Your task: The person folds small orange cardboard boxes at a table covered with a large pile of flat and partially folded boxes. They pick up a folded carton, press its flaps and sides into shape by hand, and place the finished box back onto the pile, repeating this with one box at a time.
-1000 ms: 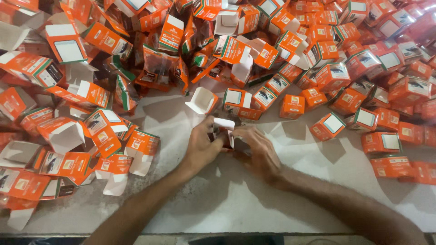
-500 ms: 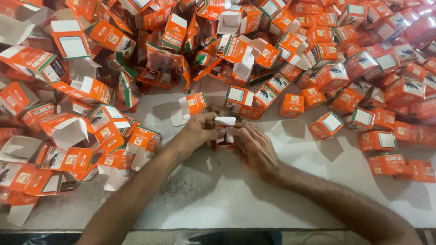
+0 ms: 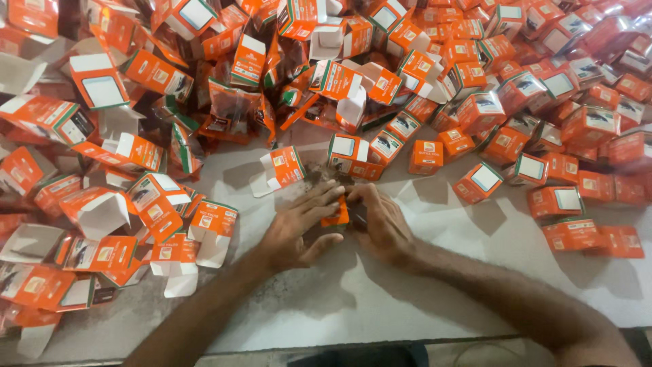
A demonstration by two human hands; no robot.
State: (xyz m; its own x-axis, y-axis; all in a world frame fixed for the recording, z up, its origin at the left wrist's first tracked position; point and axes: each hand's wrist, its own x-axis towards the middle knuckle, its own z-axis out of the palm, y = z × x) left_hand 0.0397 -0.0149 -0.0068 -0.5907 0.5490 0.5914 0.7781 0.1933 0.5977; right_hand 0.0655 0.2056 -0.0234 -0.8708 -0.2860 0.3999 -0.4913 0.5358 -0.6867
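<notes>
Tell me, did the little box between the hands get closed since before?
Yes. The small orange box between the left hand and right hand no longer shows its raised white flap; it sits lower on the white table.

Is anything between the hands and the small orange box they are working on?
Nothing visible. The left hand and right hand both touch the orange box directly on the white table.

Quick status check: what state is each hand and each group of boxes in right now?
Left hand: flat, fingers on the held box.
Right hand: curled around the held box.
Held box: orange, between both hands, mostly covered; open or shut unclear.
Left boxes: open, flaps out, white insides showing.
Right boxes: closed, lying scattered.
Table: white, bare near the hands.
</notes>
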